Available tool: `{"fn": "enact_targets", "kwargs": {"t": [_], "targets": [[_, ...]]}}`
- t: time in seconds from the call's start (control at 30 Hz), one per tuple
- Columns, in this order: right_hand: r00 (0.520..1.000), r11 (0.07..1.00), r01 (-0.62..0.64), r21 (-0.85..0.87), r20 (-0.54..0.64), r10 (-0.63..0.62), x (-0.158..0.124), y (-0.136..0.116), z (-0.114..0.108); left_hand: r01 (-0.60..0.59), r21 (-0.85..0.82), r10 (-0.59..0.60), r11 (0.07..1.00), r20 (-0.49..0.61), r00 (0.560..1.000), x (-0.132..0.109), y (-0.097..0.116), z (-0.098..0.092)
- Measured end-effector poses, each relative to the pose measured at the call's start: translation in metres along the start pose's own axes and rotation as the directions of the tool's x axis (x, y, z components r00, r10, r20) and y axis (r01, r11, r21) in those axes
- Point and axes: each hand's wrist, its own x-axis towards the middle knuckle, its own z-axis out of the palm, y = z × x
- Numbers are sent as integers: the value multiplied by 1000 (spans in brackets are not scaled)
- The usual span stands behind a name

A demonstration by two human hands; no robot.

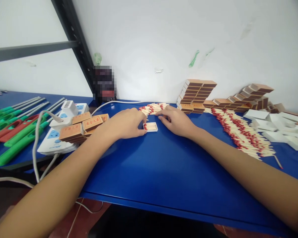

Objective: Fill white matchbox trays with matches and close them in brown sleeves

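My left hand (132,124) grips the left end of a small white matchbox tray (152,131) between thumb and fingers. The tray lies flat on the blue table, with red-headed matches (152,126) side by side in it. Just behind it spreads a small pile of loose matches (155,108), partly covered by my hands. My right hand (176,121) is at the pile's right front edge, index finger and thumb brought close together at the table top. Whether a match is between those fingertips is too small to tell.
Stacked matchboxes (197,92) stand against the wall, with more boxes (250,96) farther right. A long band of matches (243,132) and white trays (275,124) lie at right. On the left are matchboxes (72,130), a power strip (49,142), cables and green and red-handled tools (20,138).
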Motion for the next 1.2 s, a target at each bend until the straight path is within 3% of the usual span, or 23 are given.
{"fn": "enact_targets", "kwargs": {"t": [0.43, 0.67, 0.87, 1.07, 1.2], "targets": [[1000, 1000, -10, -25, 12, 10, -1, -3, 0, 4, -22, -4, 1000, 6, 1000, -1, 3, -2], [999, 997, -39, 73, -25, 41, 3, -1, 2, 0, -14, 1, 1000, 10, 1000, 0, 1, 0], [994, 991, -106, 82, 39, 103, 6, -2, 0, 7, -10, -7, 1000, 1, 1000, 0, 2, 0], [999, 991, -16, 134, 49, 10, 3, -12, -13, 7, -13, -7, 1000, 1, 1000, 0, 2, 0], [989, 992, 64, 110, 128, -78, -2, -26, -24, 9, -6, -9, 1000, 0, 1000, 0, 2, 1]]}}
